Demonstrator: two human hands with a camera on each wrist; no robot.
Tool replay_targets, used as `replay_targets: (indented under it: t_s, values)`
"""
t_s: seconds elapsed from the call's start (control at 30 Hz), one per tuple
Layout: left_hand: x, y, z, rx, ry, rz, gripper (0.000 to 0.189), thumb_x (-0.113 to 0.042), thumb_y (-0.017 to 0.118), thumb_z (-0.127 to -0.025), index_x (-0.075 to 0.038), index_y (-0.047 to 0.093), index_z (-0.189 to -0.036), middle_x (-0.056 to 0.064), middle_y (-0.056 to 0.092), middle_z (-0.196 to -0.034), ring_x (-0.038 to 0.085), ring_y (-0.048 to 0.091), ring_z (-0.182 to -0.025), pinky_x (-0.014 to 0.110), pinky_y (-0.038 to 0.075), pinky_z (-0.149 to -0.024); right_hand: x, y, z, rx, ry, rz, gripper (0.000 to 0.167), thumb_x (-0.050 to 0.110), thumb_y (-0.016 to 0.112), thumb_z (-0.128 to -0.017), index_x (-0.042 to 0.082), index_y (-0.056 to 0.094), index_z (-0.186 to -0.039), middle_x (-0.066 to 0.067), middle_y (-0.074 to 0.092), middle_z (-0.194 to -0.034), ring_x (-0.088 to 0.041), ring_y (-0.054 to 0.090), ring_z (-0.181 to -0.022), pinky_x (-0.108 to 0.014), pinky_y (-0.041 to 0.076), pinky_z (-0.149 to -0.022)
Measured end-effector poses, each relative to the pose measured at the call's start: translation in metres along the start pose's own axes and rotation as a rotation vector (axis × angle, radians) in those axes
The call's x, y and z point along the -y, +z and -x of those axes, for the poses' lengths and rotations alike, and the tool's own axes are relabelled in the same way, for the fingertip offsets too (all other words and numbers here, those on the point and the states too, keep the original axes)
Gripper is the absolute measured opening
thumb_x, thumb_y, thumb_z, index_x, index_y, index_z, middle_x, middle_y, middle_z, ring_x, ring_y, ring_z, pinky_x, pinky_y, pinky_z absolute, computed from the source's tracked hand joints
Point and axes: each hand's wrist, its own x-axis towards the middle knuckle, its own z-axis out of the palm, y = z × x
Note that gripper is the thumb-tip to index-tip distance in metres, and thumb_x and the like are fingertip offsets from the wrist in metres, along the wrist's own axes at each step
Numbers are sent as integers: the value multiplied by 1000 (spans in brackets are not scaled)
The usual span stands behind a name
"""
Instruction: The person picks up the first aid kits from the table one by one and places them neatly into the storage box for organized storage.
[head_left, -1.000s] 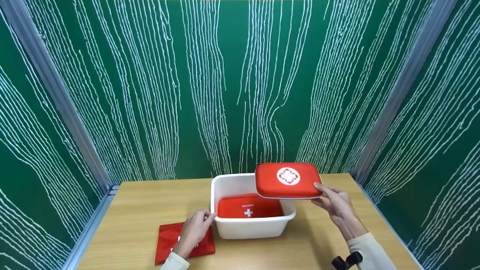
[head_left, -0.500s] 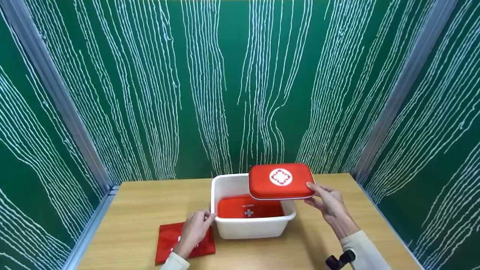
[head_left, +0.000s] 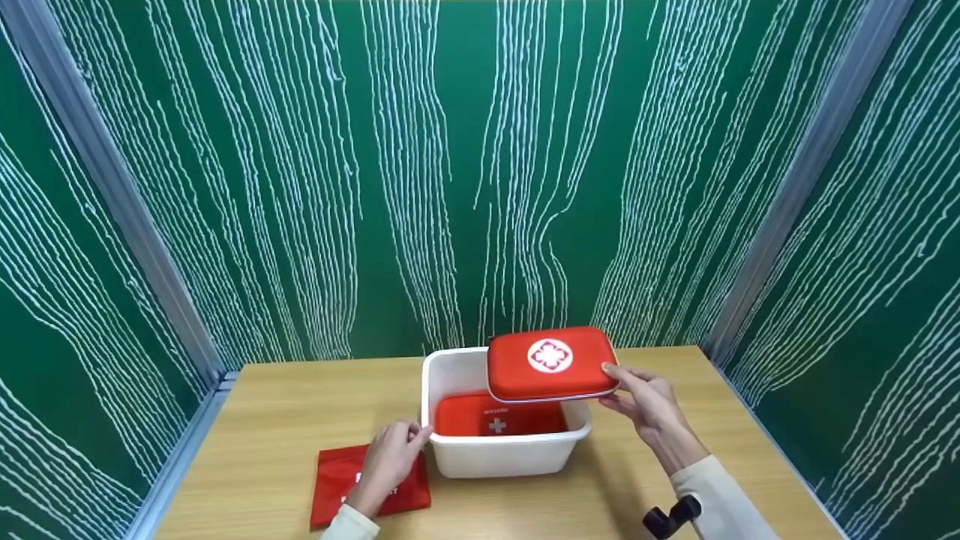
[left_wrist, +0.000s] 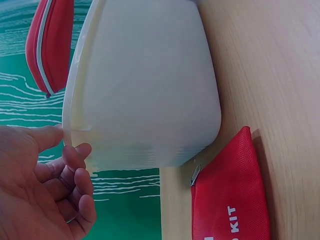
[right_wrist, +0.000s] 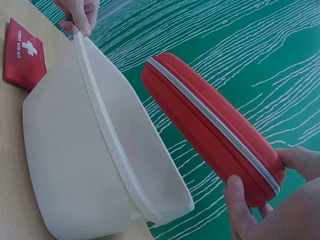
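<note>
Table (head_left: 262, 420): wood-grained | walls (head_left: 466, 90): green, white-streaked | right grip (head_left: 654, 411): pinching red case (head_left: 551, 381) | left grip (head_left: 391, 454): pinching bin rim (head_left: 510, 440)

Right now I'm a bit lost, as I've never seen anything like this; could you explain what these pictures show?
There is no machine here: these are a person's bare left hand and right hand. The wide picture comes from a camera worn on the head, looking forward and down. The two closer ones come from cameras worn on each wrist. On the table stands a white tub with a red bag inside; a red pouch lies beside it. The left hand pinches the tub at its edge. The right hand holds a red case above the tub, not touching it.
</note>
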Motion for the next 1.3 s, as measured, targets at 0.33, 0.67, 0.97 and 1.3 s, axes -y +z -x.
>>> replay_targets:
  t_s: [0.33,0.67,0.97,1.3]
  values:
    - [1,1,0,5,-2,-1,23,-33,64,-95,-11,67,-86,-1,55,-70,13,49,-68,26,41,-61,-3,8,-1,5,11,16,47,22,75,-87,-1,47,-117,-5,61,-90,-18,71,-74,-32,58,-74]
    - [1,1,1,-9,0,7,24,-34,64,-94,-12,67,-86,-3,56,-69,12,49,-65,24,40,-59,-9,17,-3,5,1,7,38,19,75,-86,0,51,-108,-3,61,-81,-16,68,-64,-29,58,-66]
    - [0,1,0,14,-29,25,25,-36,64,-94,-13,67,-88,-2,56,-70,12,50,-67,24,40,-59,-12,22,-4,1,3,43,46,22,75,-87,0,47,-116,-6,60,-90,-17,68,-69,-29,58,-66]
    - [1,2,0,8,-24,22,26,-37,64,-94,-12,66,-87,-1,56,-71,13,50,-68,25,40,-61,-17,30,-8,-10,26,68,54,24,75,-87,1,43,-124,-11,61,-98,-19,69,-73,-29,58,-66]
